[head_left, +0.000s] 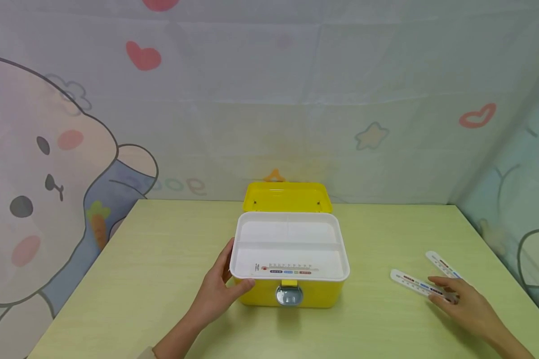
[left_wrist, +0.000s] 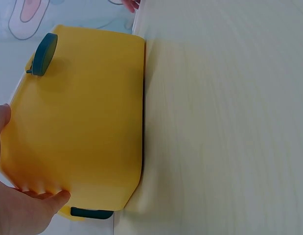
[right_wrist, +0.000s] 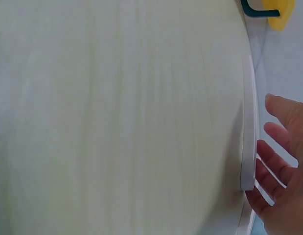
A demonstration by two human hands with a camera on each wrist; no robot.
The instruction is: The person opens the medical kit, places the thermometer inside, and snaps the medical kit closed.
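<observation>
A yellow case (head_left: pixel 312 294) with a clear latch (head_left: pixel 289 295) stands mid-table, its lid (head_left: pixel 287 197) swung back. On top is a white divided tray (head_left: pixel 287 230); one thermometer strip (head_left: pixel 289 269) lies in its front compartment. My left hand (head_left: pixel 215 294) grips the case's left front corner, thumb at the front under the tray's rim, fingers along the side. Two more white thermometer strips lie on the right. Over the nearer strip (head_left: pixel 413 283) hovers my right hand (head_left: pixel 467 304), fingers spread and thumb apart from them. The farther strip (head_left: pixel 442 264) is partly hidden behind that hand.
The pale wood-look table (head_left: pixel 161 259) carries all of this. A printed cloth (head_left: pixel 251 99) hangs behind its back edge, and another cloth (head_left: pixel 530 164) hangs along the right side. A dark green clip (left_wrist: pixel 91 213) shows on the case in the left wrist view.
</observation>
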